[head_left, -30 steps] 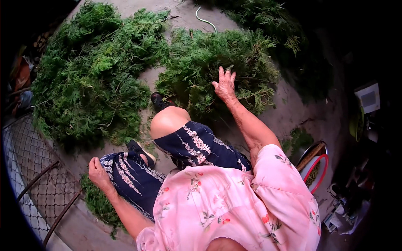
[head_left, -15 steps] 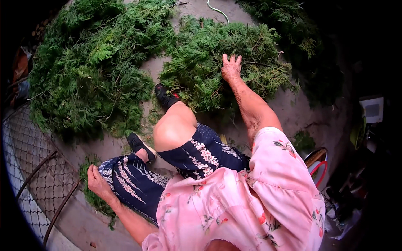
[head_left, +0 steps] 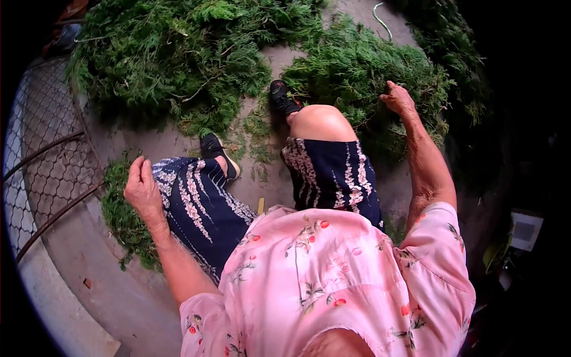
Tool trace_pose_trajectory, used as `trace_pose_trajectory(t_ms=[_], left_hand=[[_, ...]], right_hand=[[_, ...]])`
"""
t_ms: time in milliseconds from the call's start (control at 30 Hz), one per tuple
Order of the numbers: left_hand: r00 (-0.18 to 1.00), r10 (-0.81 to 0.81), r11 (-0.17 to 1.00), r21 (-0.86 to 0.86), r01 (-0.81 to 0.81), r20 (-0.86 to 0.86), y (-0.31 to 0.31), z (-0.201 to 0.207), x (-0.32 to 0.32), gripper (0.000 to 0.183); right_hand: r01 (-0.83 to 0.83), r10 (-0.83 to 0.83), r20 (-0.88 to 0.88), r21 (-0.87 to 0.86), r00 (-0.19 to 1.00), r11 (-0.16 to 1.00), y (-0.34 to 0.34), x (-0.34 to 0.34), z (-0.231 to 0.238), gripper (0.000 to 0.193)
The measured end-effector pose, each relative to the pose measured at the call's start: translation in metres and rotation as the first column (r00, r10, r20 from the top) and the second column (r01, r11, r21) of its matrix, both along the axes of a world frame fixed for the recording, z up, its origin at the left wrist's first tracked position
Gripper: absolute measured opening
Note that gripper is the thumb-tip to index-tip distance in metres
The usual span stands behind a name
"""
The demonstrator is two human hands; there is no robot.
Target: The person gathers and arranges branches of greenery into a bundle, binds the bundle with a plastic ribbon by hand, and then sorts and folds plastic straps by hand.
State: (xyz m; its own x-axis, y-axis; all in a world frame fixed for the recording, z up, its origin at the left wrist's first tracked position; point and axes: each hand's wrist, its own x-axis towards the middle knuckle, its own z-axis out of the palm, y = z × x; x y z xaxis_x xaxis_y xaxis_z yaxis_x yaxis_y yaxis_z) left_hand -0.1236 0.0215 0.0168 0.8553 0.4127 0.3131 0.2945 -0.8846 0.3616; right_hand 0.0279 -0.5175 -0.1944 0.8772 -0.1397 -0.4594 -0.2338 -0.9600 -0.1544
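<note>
My right hand (head_left: pixel 398 100) is at the right part of a heap of green conifer branches (head_left: pixel 357 68). Its fingers are curled in among the foliage; whatever they may grip is hidden. Beside my left knee, my left hand (head_left: pixel 143 187) is raised with fingers and thumb pressed together, and anything between them is too small to make out. A small bunch of green sprigs (head_left: pixel 122 205) lies on the ground near that hand. Between my dark shoes (head_left: pixel 282 98), loose green bits are scattered.
A larger conifer heap (head_left: pixel 172 65) spreads at the far left, and another dark heap (head_left: pixel 458 71) stands at the right. Wire mesh with a curved metal frame (head_left: pixel 53 131) rises at the left edge. A pale cord (head_left: pixel 382 21) lies at the back. A white box-like thing (head_left: pixel 526 229) sits at right.
The view has shifted, so the heaps sit further right in it. My right hand's spread fingers have curled in at the heap. My left hand has lifted a little beside the knee.
</note>
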Motion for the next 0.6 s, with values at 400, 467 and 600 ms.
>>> trace_pose_trajectory(t_ms=[400,467,600], left_hand=[[0.894,-0.373,0.928,-0.09,0.362,-0.249,-0.066,-0.005,0.053,0.027],[0.772,-0.578,0.809,-0.059,0.585,-0.263,-0.084,-0.021,0.066,0.021],[0.555,-0.816,0.569,-0.05,0.821,-0.16,-0.106,-0.053,0.093,0.007]], right_hand=[[-0.418,0.425,0.073,-0.092,0.902,0.904,0.056,0.122,0.074,0.028],[-0.543,0.548,0.148,-0.071,0.823,0.836,0.097,0.147,0.068,0.028],[-0.778,0.752,0.255,0.005,0.608,0.628,0.207,0.174,0.077,0.029]])
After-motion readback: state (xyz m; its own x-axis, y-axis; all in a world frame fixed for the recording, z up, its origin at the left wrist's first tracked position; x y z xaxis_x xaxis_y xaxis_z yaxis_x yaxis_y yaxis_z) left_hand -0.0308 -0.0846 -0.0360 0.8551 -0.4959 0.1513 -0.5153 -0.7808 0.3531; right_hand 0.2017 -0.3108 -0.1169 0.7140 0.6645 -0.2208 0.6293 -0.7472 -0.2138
